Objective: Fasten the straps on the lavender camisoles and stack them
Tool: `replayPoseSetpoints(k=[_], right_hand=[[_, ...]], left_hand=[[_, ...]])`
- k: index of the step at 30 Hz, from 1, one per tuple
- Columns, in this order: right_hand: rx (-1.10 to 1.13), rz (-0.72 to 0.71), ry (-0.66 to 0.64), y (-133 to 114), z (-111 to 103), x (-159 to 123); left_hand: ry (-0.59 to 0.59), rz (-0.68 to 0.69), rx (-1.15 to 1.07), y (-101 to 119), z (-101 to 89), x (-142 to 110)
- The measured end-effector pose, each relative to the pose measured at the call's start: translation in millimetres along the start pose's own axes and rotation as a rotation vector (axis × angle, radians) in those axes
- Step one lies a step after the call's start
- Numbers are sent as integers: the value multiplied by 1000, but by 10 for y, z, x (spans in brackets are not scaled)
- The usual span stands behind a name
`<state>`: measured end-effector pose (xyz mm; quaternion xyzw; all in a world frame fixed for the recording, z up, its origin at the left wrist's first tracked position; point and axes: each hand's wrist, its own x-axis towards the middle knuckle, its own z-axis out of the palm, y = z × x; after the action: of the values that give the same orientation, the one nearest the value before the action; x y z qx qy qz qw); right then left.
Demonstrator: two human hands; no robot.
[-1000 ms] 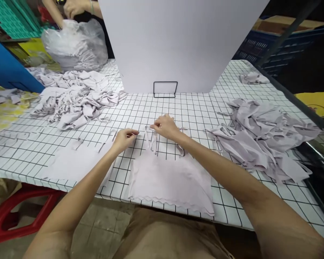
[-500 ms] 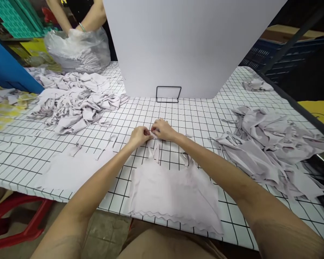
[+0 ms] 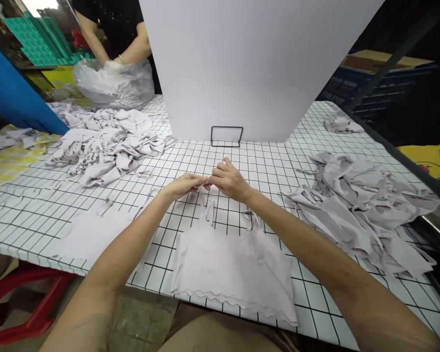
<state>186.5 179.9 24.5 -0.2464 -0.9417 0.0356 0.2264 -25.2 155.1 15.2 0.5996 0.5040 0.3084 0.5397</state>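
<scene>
A pale pinkish camisole point(image 3: 231, 269) lies flat before me, its wavy hem along the table's near edge. One of its thin straps point(image 3: 208, 208) runs up to my hands, above the garment. My left hand point(image 3: 185, 186) pinches the strap's upper end between thumb and fingers. Against those fingertips, my right hand point(image 3: 231, 181) is closed on the same strap end, its index finger raised. Exactly what sits between the fingertips is too small to make out. The other strap point(image 3: 250, 217) lies crumpled near my right forearm. A second flat camisole point(image 3: 91, 234) is at left, partly behind my left forearm.
Piles of pale garments lie left point(image 3: 110, 151) and right point(image 3: 355, 205) on the grid-patterned table point(image 3: 190, 159). A white panel point(image 3: 256, 73) stands ahead on a wire foot point(image 3: 226, 137). Back left, a co-worker's arms point(image 3: 134, 49) reach into a plastic bag point(image 3: 113, 83).
My left hand has moved right and met my right hand at the strap, closing on it. My right index finger has lifted. The co-worker's hands have sunk into the bag.
</scene>
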Motion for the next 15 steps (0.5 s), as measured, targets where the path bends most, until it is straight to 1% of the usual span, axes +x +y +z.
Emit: replayPoseSetpoints(k=[1,2,3,4,5,6,7,8,10,11,12,13,14,15], right_hand=[[23,-19,35,-27,-51,-31],[79,-12,82,-59,-92,-73],[164,34,154,-97,-120,-122],[277,124,241,-142,-137,-174],[414,251,319,-196,-145,-224],[569,394,361,-256,-146,-269],[733,530,362,-321,-145,-304],[891,641,333,-390,-142,-330],[1164,774,268,-524,-141,-354],[1269,820,289,-584,-143,-359],[1342,866,350,-638,-147,-363],[1386,912,417,-685,-152,-370],[1415,951,455,-727,-158,-379],[1439,977,457,-763,-162,-392]], left_hand=[[-24,9,-23,38,14,-20],[-22,24,-55,73,45,-51],[1,41,-96,102,91,-93],[40,59,-144,125,149,-143],[86,78,-192,144,216,-199],[132,99,-231,159,285,-258],[169,123,-251,171,355,-318],[190,148,-251,183,421,-375],[214,203,-229,205,534,-476],[236,235,-212,216,579,-519],[271,272,-190,226,617,-556],[318,314,-161,236,647,-589],[370,364,-121,245,671,-618],[417,415,-71,253,690,-643]])
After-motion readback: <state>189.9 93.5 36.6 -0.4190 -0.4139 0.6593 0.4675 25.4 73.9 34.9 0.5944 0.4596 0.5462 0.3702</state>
